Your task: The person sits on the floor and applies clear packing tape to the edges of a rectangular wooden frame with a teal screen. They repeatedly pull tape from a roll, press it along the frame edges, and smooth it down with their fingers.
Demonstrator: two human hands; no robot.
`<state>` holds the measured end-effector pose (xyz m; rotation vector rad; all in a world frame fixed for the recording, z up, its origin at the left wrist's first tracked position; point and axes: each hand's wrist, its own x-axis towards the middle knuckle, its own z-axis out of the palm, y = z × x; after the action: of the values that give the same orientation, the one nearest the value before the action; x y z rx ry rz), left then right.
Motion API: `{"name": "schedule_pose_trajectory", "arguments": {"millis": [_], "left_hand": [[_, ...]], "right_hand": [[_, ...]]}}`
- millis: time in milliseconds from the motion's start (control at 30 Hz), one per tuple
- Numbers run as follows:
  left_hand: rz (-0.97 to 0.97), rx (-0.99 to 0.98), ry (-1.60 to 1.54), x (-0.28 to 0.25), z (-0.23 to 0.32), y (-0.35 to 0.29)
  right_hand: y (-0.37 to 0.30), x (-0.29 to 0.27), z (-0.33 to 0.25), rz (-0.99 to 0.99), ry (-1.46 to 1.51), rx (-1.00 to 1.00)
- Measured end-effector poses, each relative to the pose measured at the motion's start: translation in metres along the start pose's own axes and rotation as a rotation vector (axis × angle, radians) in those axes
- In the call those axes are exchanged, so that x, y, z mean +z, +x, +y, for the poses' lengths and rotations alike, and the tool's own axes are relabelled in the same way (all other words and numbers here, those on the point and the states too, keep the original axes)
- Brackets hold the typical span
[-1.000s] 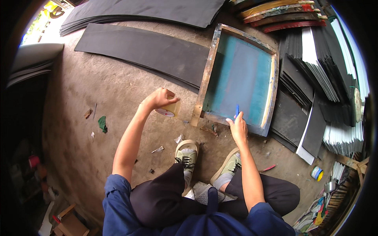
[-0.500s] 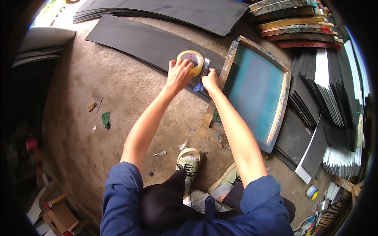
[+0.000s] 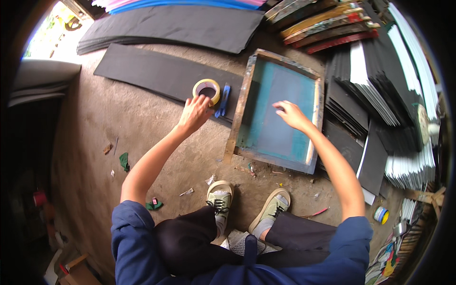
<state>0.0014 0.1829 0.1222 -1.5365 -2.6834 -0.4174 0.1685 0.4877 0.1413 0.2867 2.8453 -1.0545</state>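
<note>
A yellowish roll of tape (image 3: 215, 87) lies on a long black sheet (image 3: 152, 70). Just right of it is a blue utility knife (image 3: 223, 99), also lying on the sheet. My left hand (image 3: 195, 114) hovers at the near edge of the roll, its fingers loosely bent and apart, overlapping the rim; whether they touch it is hard to tell. Over the screen-printing frame (image 3: 243, 102), with its teal and grey mesh (image 3: 275, 123), my right hand (image 3: 292, 115) is held open and empty, thumb and fingers apart.
More black sheets (image 3: 171, 28) are stacked at the back. Paint-stained wooden frames (image 3: 327, 28) pile up at far right, above stacks of black and white sheets (image 3: 356, 95). Scraps, including a green one (image 3: 124, 161), litter the concrete floor. A small blue-yellow tub (image 3: 381, 215) stands at right.
My right hand has let go of the utility knife and moved right, over the mesh. My left hand has eased off the tape roll toward me. The view has shifted somewhat.
</note>
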Motion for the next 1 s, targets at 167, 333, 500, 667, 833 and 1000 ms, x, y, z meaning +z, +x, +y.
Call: {"name": "schedule_pose_trajectory", "arguments": {"millis": [167,333,500,667,833,1000], "left_hand": [[-0.415,0.436,-0.066,-0.012,0.047,0.005],[-0.518,0.468,0.094,-0.007,0.091,0.011],[-0.543,0.388,0.02,0.012,0.102,0.008],[-0.597,0.333,-0.042,0.017,0.094,0.001],[-0.603,0.309,-0.126,0.022,0.086,0.001],[-0.495,0.306,-0.17,0.021,0.084,0.0]], "right_hand": [[-0.118,-0.076,0.063,-0.102,-0.197,0.343],[-0.19,-0.055,0.084,-0.046,-0.162,0.278],[-0.214,-0.006,0.101,0.006,-0.249,0.112],[-0.204,0.008,0.1,0.016,-0.187,0.15],[-0.19,0.017,0.089,-0.014,-0.185,0.208],[-0.191,0.02,0.086,0.086,-0.098,0.189]]}}
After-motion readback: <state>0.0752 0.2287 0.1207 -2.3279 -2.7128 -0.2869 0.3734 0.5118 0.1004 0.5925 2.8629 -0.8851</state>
